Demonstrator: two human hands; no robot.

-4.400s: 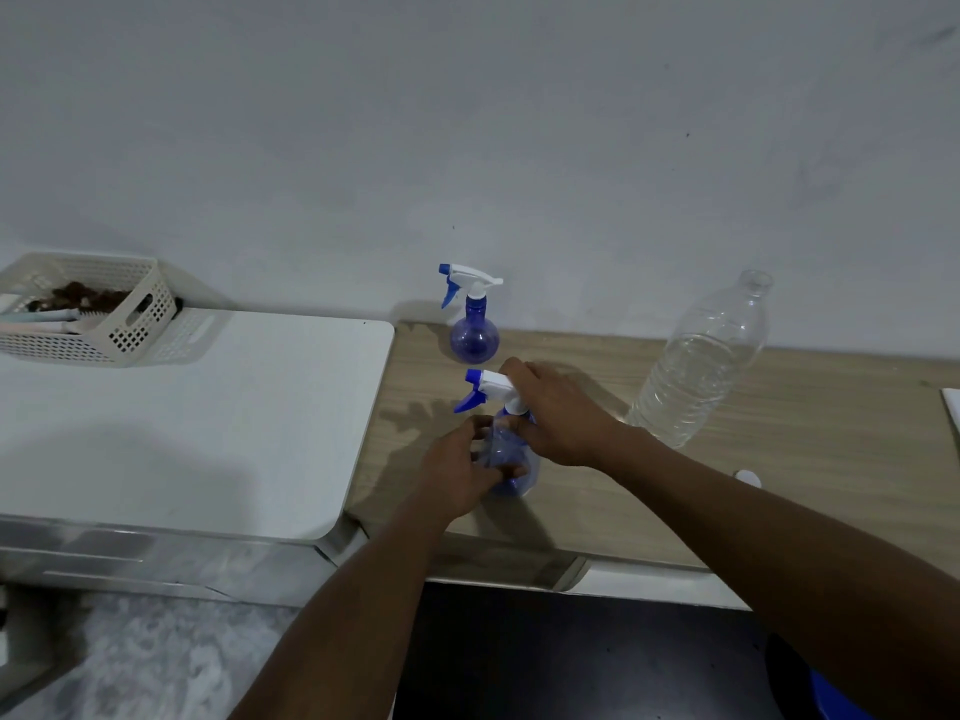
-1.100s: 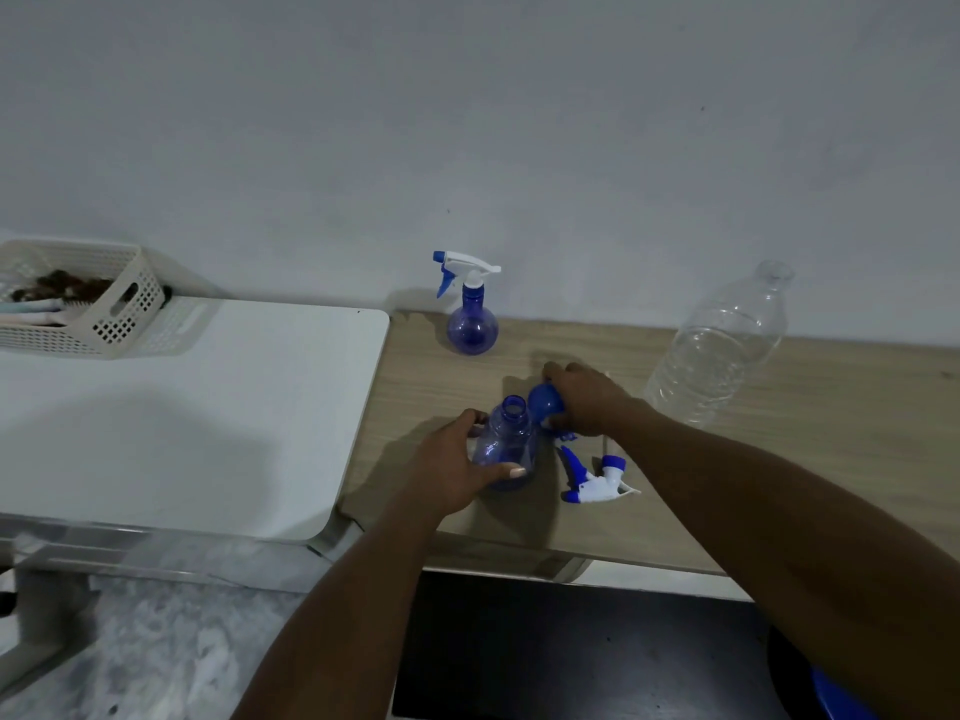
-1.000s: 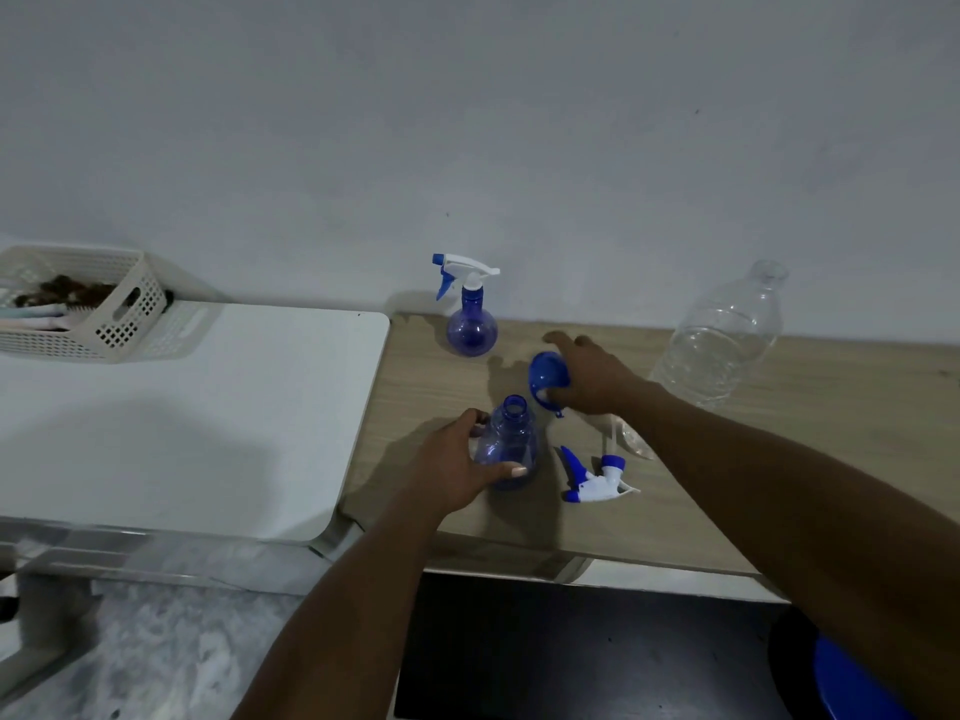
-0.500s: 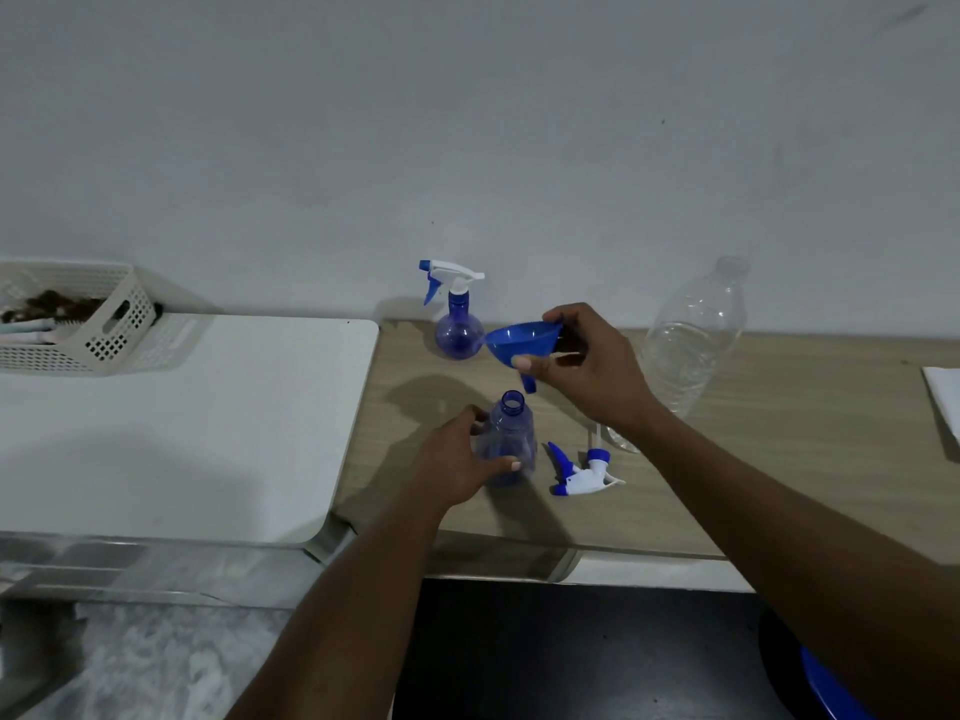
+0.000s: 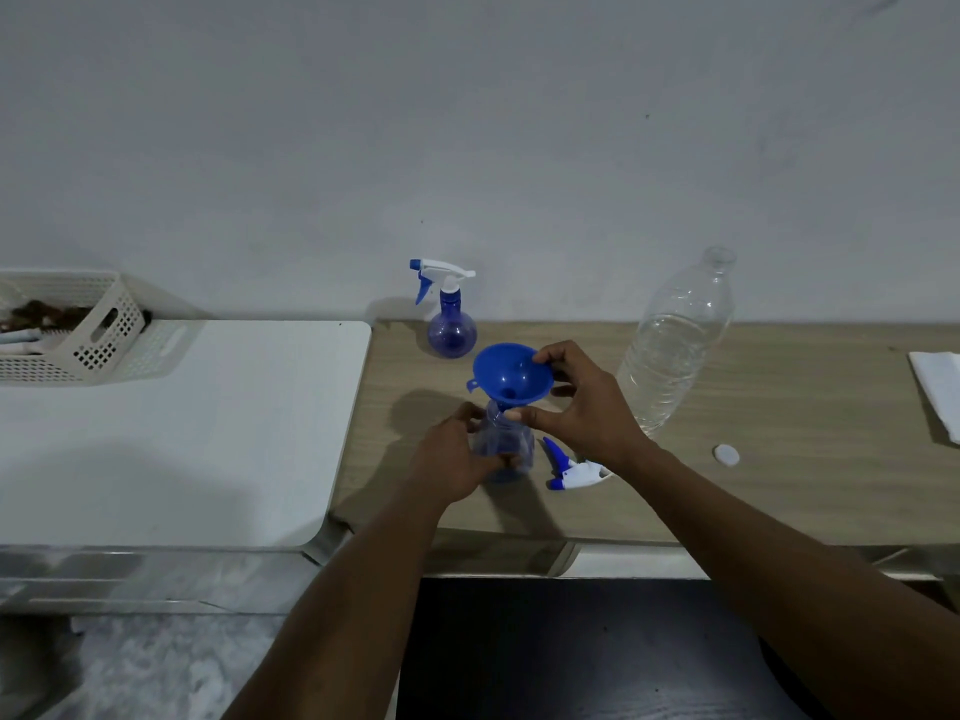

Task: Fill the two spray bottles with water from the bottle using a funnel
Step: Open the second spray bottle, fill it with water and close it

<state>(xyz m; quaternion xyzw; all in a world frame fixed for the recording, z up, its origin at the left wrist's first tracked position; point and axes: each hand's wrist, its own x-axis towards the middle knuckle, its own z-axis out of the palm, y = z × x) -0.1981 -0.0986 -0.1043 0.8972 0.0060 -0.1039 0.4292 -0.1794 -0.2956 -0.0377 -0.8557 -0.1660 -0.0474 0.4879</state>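
A translucent blue spray bottle stands uncapped on the wooden table, gripped at its body by my left hand. A blue funnel sits with its spout at the bottle's neck, held at the rim by my right hand. The bottle's white and blue trigger head lies on the table just right of it. A second spray bottle with its head on stands by the wall. An uncapped clear water bottle, partly filled, stands to the right.
A small white bottle cap lies on the wood near the water bottle. A white cloth lies at the far right edge. A white table adjoins on the left, carrying a perforated basket at the back.
My right hand picked up the funnel from the table, lifted it over the open spray bottle and lowered its spout to the neck. My left hand kept holding the bottle.
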